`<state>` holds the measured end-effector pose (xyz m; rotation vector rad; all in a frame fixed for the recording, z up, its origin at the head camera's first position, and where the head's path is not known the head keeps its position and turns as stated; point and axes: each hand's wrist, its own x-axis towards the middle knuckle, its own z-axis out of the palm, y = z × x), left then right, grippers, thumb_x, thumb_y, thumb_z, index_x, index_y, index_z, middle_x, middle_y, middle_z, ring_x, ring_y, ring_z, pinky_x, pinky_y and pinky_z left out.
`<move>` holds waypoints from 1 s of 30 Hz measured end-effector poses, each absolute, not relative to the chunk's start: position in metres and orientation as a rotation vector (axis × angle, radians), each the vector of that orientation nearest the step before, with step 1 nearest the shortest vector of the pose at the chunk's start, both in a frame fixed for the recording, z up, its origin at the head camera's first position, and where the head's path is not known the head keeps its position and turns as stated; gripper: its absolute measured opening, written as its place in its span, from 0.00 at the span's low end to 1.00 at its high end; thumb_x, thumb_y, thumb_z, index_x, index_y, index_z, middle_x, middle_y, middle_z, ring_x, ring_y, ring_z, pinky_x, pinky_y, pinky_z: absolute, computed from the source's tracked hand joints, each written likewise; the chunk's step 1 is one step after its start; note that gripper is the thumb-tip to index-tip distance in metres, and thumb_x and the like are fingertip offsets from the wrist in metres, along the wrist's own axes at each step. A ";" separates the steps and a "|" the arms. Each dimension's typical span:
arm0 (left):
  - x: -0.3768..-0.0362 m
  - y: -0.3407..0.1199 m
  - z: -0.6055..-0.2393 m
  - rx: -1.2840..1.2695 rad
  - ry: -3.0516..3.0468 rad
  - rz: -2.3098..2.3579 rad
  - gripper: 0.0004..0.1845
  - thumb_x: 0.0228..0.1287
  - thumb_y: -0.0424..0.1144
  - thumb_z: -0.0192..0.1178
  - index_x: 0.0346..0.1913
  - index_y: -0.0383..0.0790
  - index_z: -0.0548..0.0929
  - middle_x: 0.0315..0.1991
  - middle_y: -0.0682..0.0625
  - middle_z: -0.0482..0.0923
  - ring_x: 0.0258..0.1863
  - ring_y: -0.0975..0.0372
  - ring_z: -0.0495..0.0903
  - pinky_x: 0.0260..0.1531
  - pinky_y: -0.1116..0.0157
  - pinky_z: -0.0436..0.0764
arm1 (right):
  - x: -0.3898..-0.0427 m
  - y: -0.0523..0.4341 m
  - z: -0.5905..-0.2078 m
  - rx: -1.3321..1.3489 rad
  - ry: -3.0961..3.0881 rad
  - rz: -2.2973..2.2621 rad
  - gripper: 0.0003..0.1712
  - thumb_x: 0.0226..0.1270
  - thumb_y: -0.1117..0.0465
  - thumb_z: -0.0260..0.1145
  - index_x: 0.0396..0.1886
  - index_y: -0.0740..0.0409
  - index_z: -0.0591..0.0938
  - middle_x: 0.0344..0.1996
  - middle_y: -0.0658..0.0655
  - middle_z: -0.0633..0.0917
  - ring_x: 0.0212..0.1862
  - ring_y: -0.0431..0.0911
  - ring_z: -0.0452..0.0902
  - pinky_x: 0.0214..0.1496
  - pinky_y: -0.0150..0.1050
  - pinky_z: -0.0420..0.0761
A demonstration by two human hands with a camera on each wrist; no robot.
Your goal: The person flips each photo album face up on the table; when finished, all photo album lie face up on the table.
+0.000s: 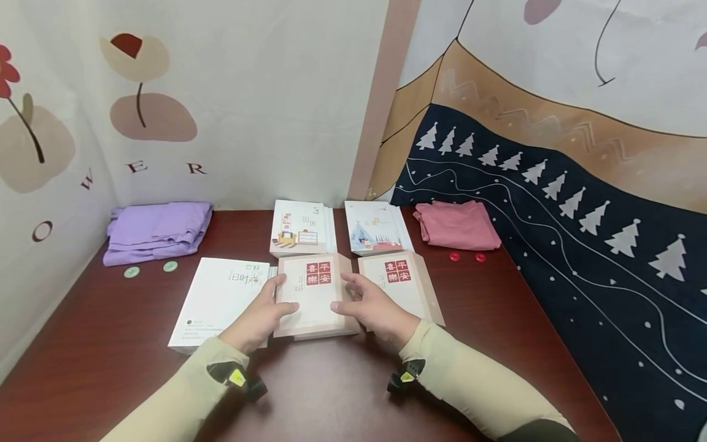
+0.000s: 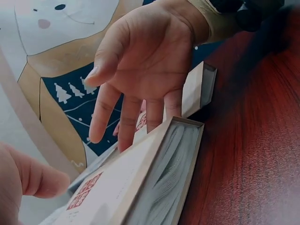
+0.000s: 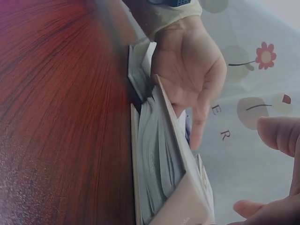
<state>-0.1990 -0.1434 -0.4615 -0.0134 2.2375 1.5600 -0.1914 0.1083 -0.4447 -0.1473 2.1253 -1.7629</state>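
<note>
A beige book with a red seal print [image 1: 316,288] lies on the dark red table [image 1: 331,393] in front of me. My left hand [image 1: 270,310] rests against its left edge, thumb on the cover. My right hand [image 1: 359,301] touches its right side with straight, spread fingers [image 2: 126,126]. In both wrist views the cover [image 3: 185,187] stands raised above the fanned pages [image 2: 168,183]. A second, identical beige book [image 1: 405,288] lies just right of it, partly under my right hand.
A white book [image 1: 215,301] lies to the left, and two illustrated books [image 1: 301,227] [image 1: 375,228] behind. A folded purple cloth [image 1: 157,230] with two green buttons [image 1: 170,266] is back left. Back right lie a folded pink cloth [image 1: 455,224] and two red buttons [image 1: 454,256]. Printed fabric walls close in.
</note>
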 end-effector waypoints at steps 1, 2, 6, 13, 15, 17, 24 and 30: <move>-0.199 -0.143 -0.462 -0.011 2.230 1.565 0.49 0.72 0.37 0.59 0.84 0.32 0.40 0.85 0.29 0.33 0.84 0.38 0.33 0.80 0.37 0.39 | -0.191 0.109 -0.444 -0.148 2.128 -1.759 0.45 0.68 0.60 0.74 0.81 0.62 0.65 0.80 0.73 0.63 0.82 0.68 0.54 0.83 0.60 0.56; -0.199 -0.143 -0.462 -0.007 2.223 1.570 0.49 0.72 0.36 0.59 0.84 0.32 0.39 0.85 0.29 0.32 0.84 0.38 0.33 0.81 0.38 0.38 | -0.191 0.109 -0.444 -0.147 2.128 -1.756 0.45 0.68 0.60 0.74 0.81 0.62 0.65 0.80 0.72 0.63 0.82 0.68 0.53 0.83 0.61 0.56; -0.198 -0.141 -0.459 -0.003 2.234 1.568 0.50 0.71 0.35 0.59 0.84 0.30 0.38 0.85 0.30 0.31 0.85 0.39 0.31 0.81 0.39 0.36 | -0.191 0.109 -0.443 -0.152 2.134 -1.750 0.45 0.68 0.60 0.74 0.80 0.62 0.65 0.79 0.73 0.63 0.82 0.69 0.53 0.82 0.61 0.56; -0.197 -0.139 -0.455 -0.061 2.240 1.622 0.46 0.70 0.31 0.55 0.84 0.30 0.42 0.84 0.29 0.36 0.84 0.36 0.38 0.80 0.37 0.42 | -0.192 0.109 -0.442 -0.154 2.139 -1.756 0.44 0.68 0.59 0.74 0.80 0.61 0.66 0.79 0.72 0.64 0.82 0.68 0.54 0.82 0.61 0.58; -0.197 -0.140 -0.456 -0.062 2.227 1.644 0.45 0.69 0.29 0.55 0.84 0.32 0.45 0.84 0.28 0.41 0.82 0.34 0.45 0.80 0.37 0.49 | -0.193 0.108 -0.442 -0.161 2.150 -1.749 0.44 0.68 0.58 0.74 0.80 0.61 0.66 0.79 0.71 0.65 0.81 0.68 0.55 0.82 0.61 0.59; -0.196 -0.141 -0.455 -0.045 2.221 1.658 0.44 0.69 0.28 0.54 0.85 0.34 0.47 0.82 0.28 0.45 0.80 0.34 0.53 0.78 0.38 0.57 | -0.194 0.108 -0.442 -0.167 2.154 -1.748 0.44 0.68 0.58 0.74 0.80 0.62 0.66 0.79 0.71 0.65 0.82 0.66 0.55 0.82 0.61 0.58; -0.191 -0.142 -0.449 0.049 2.222 1.689 0.42 0.67 0.23 0.50 0.84 0.37 0.53 0.77 0.27 0.60 0.67 0.42 0.74 0.62 0.52 0.80 | -0.192 0.109 -0.438 -0.227 2.122 -1.762 0.44 0.70 0.60 0.72 0.81 0.63 0.65 0.79 0.69 0.67 0.81 0.64 0.59 0.80 0.61 0.63; -0.185 -0.143 -0.432 0.116 2.213 1.802 0.44 0.70 0.24 0.50 0.86 0.44 0.47 0.68 0.26 0.68 0.53 0.48 0.83 0.44 0.60 0.87 | -0.189 0.107 -0.431 -0.335 2.081 -1.754 0.45 0.71 0.62 0.72 0.81 0.65 0.63 0.79 0.69 0.67 0.81 0.61 0.60 0.82 0.57 0.60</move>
